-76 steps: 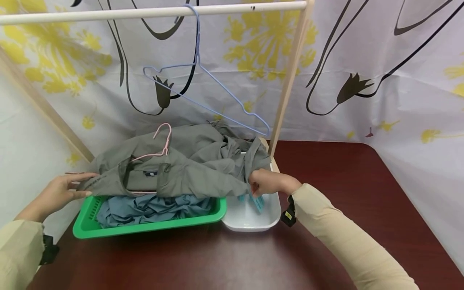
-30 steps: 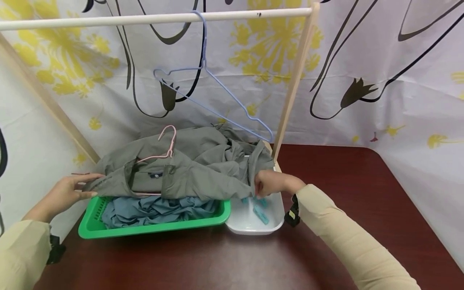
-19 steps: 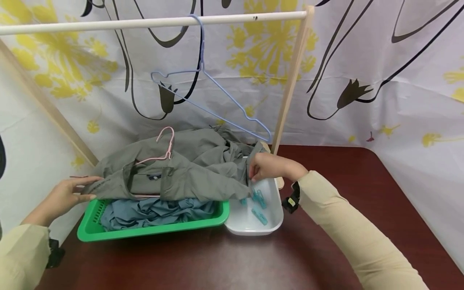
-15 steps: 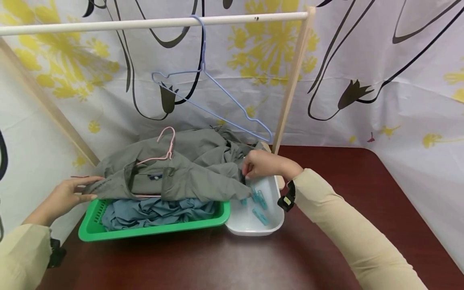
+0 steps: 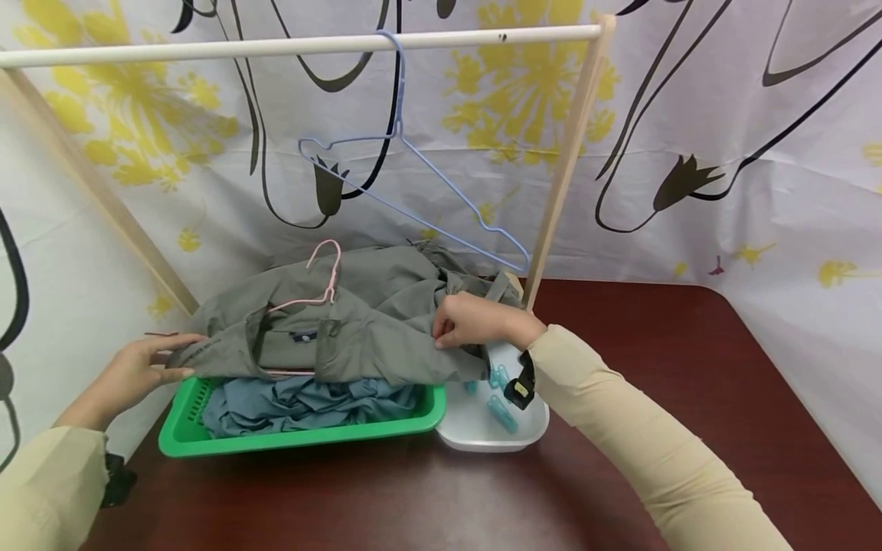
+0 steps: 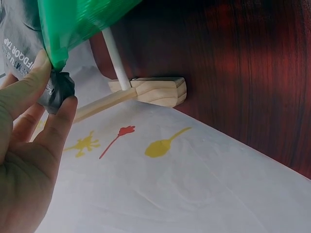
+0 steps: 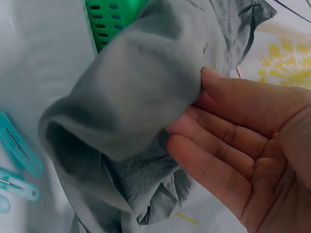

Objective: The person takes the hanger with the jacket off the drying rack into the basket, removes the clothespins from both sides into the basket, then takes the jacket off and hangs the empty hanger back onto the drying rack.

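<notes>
A grey jacket (image 5: 375, 337) lies spread over the green basket (image 5: 303, 440), with a pink hanger (image 5: 329, 285) inside its neck opening. My left hand (image 5: 134, 375) pinches the jacket's left end at the basket's corner; in the left wrist view, a bunched bit of dark fabric (image 6: 59, 92) sits between the thumb and fingers. On the other side, my right hand (image 5: 475, 320) pinches the jacket's upper right part between thumb and fingers. The right wrist view shows a loose fold of the cloth (image 7: 131, 82) hanging from that grip. The hanger's lower part is mostly hidden under the cloth.
Bluish crumpled cloth (image 5: 303, 405) fills the basket. Beside it, a white tray (image 5: 475, 436) holds several teal clothespins (image 5: 501, 413). A blue hanger (image 5: 441, 180) hangs from the white rail (image 5: 276, 47) of a wooden rack, whose right post (image 5: 568, 164) stands behind the tray.
My right hand has moved up and left from the jacket's right end over the tray, onto the cloth further in. More clothespins show in the tray. The left hand keeps its hold.
</notes>
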`<state>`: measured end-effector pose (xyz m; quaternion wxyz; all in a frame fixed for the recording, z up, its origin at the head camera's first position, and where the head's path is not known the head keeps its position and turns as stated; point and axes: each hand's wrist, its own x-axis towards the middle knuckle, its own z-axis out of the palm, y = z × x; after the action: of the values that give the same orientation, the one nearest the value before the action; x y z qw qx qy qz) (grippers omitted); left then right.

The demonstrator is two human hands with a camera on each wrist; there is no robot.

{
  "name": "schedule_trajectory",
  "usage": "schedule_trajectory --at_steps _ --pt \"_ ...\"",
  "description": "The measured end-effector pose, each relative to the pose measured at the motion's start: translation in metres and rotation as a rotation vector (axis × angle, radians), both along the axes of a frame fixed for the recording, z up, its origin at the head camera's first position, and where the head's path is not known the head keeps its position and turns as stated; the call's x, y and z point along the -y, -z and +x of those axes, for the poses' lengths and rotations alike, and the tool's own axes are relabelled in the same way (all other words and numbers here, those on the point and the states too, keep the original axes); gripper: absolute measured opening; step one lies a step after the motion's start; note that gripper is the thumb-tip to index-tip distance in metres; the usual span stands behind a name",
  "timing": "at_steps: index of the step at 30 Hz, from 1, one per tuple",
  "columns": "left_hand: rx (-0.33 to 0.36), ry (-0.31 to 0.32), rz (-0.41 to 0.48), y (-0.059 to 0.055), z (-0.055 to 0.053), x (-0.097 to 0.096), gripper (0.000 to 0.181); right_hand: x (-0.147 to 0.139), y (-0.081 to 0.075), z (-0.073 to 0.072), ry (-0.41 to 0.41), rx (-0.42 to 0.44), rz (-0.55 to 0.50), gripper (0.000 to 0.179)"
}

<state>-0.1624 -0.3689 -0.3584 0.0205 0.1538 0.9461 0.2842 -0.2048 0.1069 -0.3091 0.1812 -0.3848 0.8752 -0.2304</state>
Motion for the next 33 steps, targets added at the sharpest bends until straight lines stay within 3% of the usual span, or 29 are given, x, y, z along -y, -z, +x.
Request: schedule_trajectory --at_steps 5,10,13,16,19,23,25,33 --pt "-0.019 -0.013 0.010 0.001 -0.001 -0.001 0.045 0.002 0.003 0.004 -0.019 -0.045 -0.009 0.008" --pt "-0.039 -0.024 0.005 -0.001 -0.002 -0.003 0.045 0.003 0.004 0.007 -0.021 -0.072 -0.010 0.021" --pt "-0.002 -0.021 0.005 -0.005 -0.003 -0.003 0.047 0.004 0.005 0.010 -0.004 -0.068 -0.006 0.026" --pt "0.032 -0.005 0.018 -0.012 -0.002 -0.001 0.049 0.005 0.003 0.013 0.031 -0.108 0.014 0.028" --pt "0.069 0.006 0.101 -0.020 0.000 0.001 0.051 0.005 -0.003 0.015 0.074 -0.174 0.045 0.031" --pt "0.139 -0.051 0.212 -0.038 -0.001 -0.008 0.048 0.003 -0.016 0.016 0.118 -0.248 0.067 0.039" --pt "0.149 -0.086 0.222 -0.048 -0.003 -0.016 0.047 0.002 -0.023 0.016 0.129 -0.271 0.076 0.039" --pt "-0.071 -0.164 0.220 -0.070 -0.009 -0.032 0.017 -0.006 -0.048 0.012 0.166 -0.341 0.123 0.008"
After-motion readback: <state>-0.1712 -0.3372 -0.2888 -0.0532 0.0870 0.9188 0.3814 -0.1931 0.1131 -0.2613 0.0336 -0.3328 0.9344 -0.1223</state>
